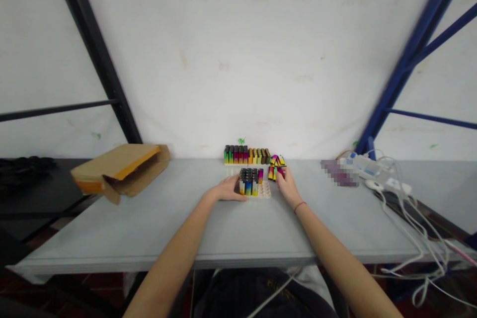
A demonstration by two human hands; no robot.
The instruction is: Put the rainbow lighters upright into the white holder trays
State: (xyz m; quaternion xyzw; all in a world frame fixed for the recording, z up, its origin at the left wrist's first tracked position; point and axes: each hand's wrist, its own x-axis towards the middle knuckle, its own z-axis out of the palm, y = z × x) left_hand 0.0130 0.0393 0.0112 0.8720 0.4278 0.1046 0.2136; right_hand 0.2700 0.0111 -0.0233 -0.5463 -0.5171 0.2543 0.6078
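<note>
My left hand (226, 190) grips the left side of a pale plastic tray (265, 191), its thumb along the front edge. Lighters (248, 182) with black tops stand upright in the tray's left part; holes show bare at its right. One pink-purple lighter (260, 176) stands at the back, beside these rows. To the right, my right hand (286, 185) has its fingers closed at a small pile of colourful lighters (275, 172). A magenta lighter (280, 173) is at its fingertips, partly hidden by them.
Behind stand two filled groups, multicoloured lighters (236, 154) and yellow-to-dark lighters (259, 156). An open cardboard box (119, 166) lies left on the grey table (179, 228). Power strips (372, 169), tangled white cables (413, 223) and a blurred purple item (340, 173) are at right.
</note>
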